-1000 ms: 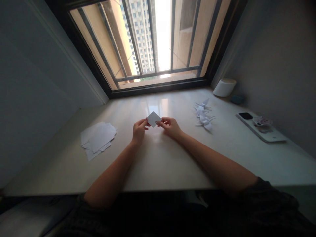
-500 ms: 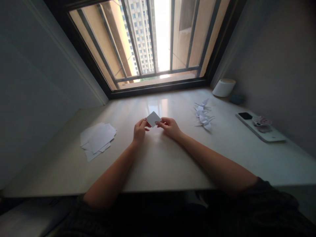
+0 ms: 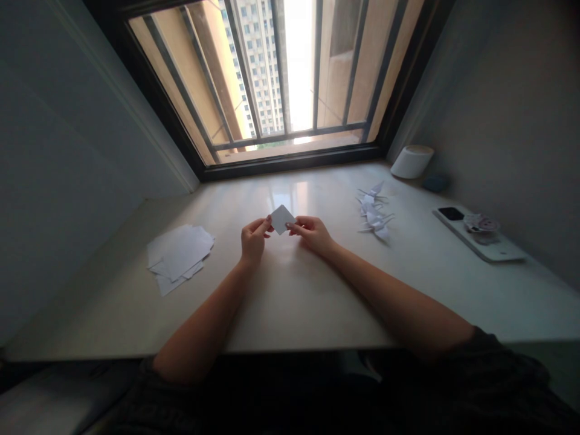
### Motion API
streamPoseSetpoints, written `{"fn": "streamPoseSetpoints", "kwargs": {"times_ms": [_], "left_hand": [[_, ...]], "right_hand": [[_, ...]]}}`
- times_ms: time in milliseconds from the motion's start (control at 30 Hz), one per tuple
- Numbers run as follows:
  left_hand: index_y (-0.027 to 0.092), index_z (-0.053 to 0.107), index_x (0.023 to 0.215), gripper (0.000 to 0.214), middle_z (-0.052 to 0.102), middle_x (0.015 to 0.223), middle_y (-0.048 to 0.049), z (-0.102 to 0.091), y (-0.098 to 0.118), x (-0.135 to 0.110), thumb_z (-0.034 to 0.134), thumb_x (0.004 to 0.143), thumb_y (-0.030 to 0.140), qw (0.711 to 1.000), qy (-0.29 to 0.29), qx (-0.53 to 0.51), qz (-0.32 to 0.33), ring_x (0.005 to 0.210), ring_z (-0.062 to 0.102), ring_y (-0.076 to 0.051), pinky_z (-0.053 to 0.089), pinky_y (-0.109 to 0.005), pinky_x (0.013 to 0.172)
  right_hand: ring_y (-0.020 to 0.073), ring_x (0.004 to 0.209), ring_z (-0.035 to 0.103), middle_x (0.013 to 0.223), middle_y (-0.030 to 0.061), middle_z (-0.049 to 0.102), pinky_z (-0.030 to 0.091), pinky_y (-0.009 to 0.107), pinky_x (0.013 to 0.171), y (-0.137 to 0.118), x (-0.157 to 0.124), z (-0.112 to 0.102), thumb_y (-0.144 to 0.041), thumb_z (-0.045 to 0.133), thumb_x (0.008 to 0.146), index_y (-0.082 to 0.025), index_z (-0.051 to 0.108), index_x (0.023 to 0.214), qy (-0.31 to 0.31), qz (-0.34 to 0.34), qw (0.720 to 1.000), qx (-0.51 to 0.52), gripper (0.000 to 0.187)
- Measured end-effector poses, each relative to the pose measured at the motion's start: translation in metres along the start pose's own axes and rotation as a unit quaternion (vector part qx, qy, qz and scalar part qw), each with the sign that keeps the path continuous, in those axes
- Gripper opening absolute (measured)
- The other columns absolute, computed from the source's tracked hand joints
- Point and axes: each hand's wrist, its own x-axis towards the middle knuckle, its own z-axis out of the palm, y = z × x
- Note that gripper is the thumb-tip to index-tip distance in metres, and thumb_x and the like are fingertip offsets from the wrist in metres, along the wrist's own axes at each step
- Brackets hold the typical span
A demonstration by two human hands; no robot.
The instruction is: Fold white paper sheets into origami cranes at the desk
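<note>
Through the head camera I see my left hand [image 3: 254, 240] and right hand [image 3: 313, 235] both closed in a light pinch on a small square of white paper [image 3: 281, 219]. It sits diamond-wise between them, with the fingertips gripping it from either side. Taking the hands as the clock's centre and the window as twelve, the paper lies right at the centre, a touch toward twelve.

At about nine o'clock, well apart from the left hand, a loose stack of white paper sheets [image 3: 179, 257] lies on the pale desk [image 3: 294, 308]. At about two o'clock stands a small cluster of white origami cranes [image 3: 374, 214]. Farther out at three o'clock, a white smartphone [image 3: 475, 237] lies face down with a decorated sticker [image 3: 481, 223] on its back. Near two o'clock, against the wall, are a white cylinder [image 3: 412, 162] and a small blue-grey object [image 3: 435, 183]. At twelve, a barred window [image 3: 299, 78] looks onto a tower block [image 3: 258, 66].
</note>
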Motion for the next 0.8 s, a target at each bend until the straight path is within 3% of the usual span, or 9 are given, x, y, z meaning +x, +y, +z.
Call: {"fn": "streamPoseSetpoints", "kwargs": {"times_ms": [167,400,667,800], "left_hand": [[0.018,0.066,0.064,0.039,0.059,0.063,-0.0020,0.0007,0.0004,-0.0003,0.062,0.074,0.056,1.000,-0.004,0.007,0.014,0.064,0.054,-0.014,0.041,-0.024,0.055],[0.017,0.069,0.072,0.036,0.062,0.067,-0.0007,0.0040,-0.0026,-0.0050,0.069,0.071,0.053,0.994,-0.077,0.068,0.040,0.066,0.054,-0.013,0.042,-0.022,0.058],[0.015,0.071,0.077,0.040,0.064,0.068,-0.0030,0.0018,-0.0056,-0.0019,0.065,0.073,0.055,0.997,-0.053,0.059,0.016,0.067,0.057,-0.014,0.042,-0.022,0.057],[0.016,0.068,0.077,0.041,0.063,0.066,-0.0028,-0.0003,-0.0092,0.0002,0.061,0.075,0.056,0.994,-0.063,0.089,0.023,0.065,0.058,-0.015,0.042,-0.023,0.057]], "right_hand": [[0.0150,0.062,0.056,0.062,0.0023,0.063,0.044,0.029,0.065,-0.0023,-0.0009,-0.0011,-0.059,0.061,0.076,-0.019,0.067,0.067,-0.018,-0.010,1.000,0.021,0.041],[0.0153,0.063,0.058,0.062,0.0027,0.064,0.046,0.028,0.065,0.0025,0.0011,-0.0032,-0.059,0.061,0.075,-0.018,0.069,0.069,0.039,-0.008,0.999,0.001,0.043],[0.0172,0.068,0.062,0.070,0.0045,0.068,0.047,0.029,0.065,0.0052,-0.0006,-0.0014,-0.057,0.056,0.080,-0.018,0.070,0.076,0.012,-0.024,0.998,-0.065,0.041],[0.0152,0.068,0.060,0.078,0.0018,0.066,0.047,0.027,0.060,0.0035,-0.0017,-0.0012,-0.052,0.067,0.074,-0.021,0.062,0.101,0.077,-0.057,0.992,-0.082,0.041]]}}
